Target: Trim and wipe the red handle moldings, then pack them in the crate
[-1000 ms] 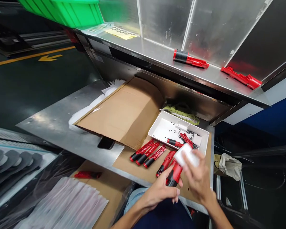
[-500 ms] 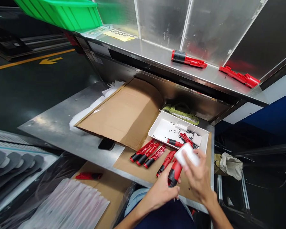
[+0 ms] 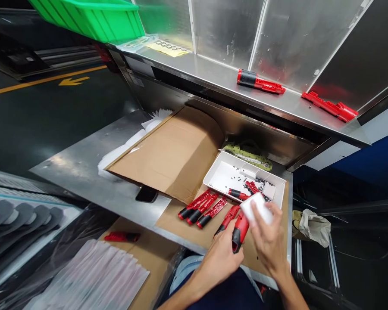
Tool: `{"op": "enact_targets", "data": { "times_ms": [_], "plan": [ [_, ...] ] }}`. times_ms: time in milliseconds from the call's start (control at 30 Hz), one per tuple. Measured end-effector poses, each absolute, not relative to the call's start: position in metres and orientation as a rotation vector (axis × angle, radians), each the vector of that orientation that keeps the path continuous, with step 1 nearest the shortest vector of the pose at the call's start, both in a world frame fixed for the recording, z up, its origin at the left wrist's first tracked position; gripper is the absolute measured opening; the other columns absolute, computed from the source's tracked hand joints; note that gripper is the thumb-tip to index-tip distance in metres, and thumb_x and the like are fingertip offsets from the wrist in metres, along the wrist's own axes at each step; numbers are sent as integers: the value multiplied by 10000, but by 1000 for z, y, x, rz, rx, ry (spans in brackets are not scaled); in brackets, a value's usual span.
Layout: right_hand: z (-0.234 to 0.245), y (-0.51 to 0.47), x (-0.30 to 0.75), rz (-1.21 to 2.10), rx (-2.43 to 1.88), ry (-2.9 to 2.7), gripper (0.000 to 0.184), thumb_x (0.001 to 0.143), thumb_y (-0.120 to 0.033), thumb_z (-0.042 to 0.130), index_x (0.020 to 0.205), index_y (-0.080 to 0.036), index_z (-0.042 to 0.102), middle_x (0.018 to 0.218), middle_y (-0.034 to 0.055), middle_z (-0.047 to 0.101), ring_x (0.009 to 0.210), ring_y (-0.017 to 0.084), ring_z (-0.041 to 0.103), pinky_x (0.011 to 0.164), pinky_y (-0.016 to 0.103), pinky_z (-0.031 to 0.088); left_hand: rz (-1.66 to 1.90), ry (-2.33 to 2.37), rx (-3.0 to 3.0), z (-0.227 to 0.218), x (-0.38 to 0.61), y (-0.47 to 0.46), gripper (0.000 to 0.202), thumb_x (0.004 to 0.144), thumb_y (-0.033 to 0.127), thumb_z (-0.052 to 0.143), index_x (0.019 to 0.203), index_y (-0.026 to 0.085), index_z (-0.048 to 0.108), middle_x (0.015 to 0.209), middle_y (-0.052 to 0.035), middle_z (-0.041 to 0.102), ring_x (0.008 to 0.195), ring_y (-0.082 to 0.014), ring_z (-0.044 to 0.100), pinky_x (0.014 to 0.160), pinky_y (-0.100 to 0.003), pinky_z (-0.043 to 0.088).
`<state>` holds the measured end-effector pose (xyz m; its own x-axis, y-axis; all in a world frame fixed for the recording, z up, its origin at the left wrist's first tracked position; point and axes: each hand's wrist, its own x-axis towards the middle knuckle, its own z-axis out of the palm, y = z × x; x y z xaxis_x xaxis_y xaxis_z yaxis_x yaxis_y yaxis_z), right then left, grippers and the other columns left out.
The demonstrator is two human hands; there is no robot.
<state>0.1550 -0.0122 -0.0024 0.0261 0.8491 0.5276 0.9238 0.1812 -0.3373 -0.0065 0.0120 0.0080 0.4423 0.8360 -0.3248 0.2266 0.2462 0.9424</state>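
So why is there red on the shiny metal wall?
In the head view, that red is a reflection: the red-and-black part and the red plastic part on the steel shelf mirror in the steel wall panel. The same view shows pale glare on the steel tabletop.

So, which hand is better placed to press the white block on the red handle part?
Probably the right hand: it holds the white block right above the red handle part, while the left hand is occupied gripping that part.
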Motion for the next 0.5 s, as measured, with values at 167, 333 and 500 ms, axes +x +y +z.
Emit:
{"op": "enact_targets", "data": {
  "times_ms": [167, 333, 500],
  "plan": [
    [-3, -10, 164, -165, -1704, -1788, 389, 986, -339, 456, 1343, -295, 607, 1218, 125, 462, 1046, 257, 595, 731, 373, 584, 473, 953, 1174, 12, -9, 16, 378, 668, 153, 619, 1041, 204, 581, 802, 11, 601, 609, -127, 564, 577, -256, 451],
    [3, -7, 170, -156, -1648, -1847, 382, 976, -315, 484, 1338, -307, 606, 1252, 119, 415, 1156, 280, 536, 818, 400, 573, 369, 703, 900, 18, -15, 22, 338, 620, 168, 595, 947, 192, 514, 803, 64, 561, 458, -35, 508, 445, -198, 395],
    [13, 0, 197, -131, -1780, -1669, 399, 983, -373, 472, 1353, -284, 593, 1251, 120, 394, 1117, 270, 531, 824, 417, 553, 405, 683, 845, 15, -21, 24, 525, 617, 180, 630, 1134, 184, 537, 818, 63, 571, 464, -30, 497, 435, -195, 374]
  ]
}}
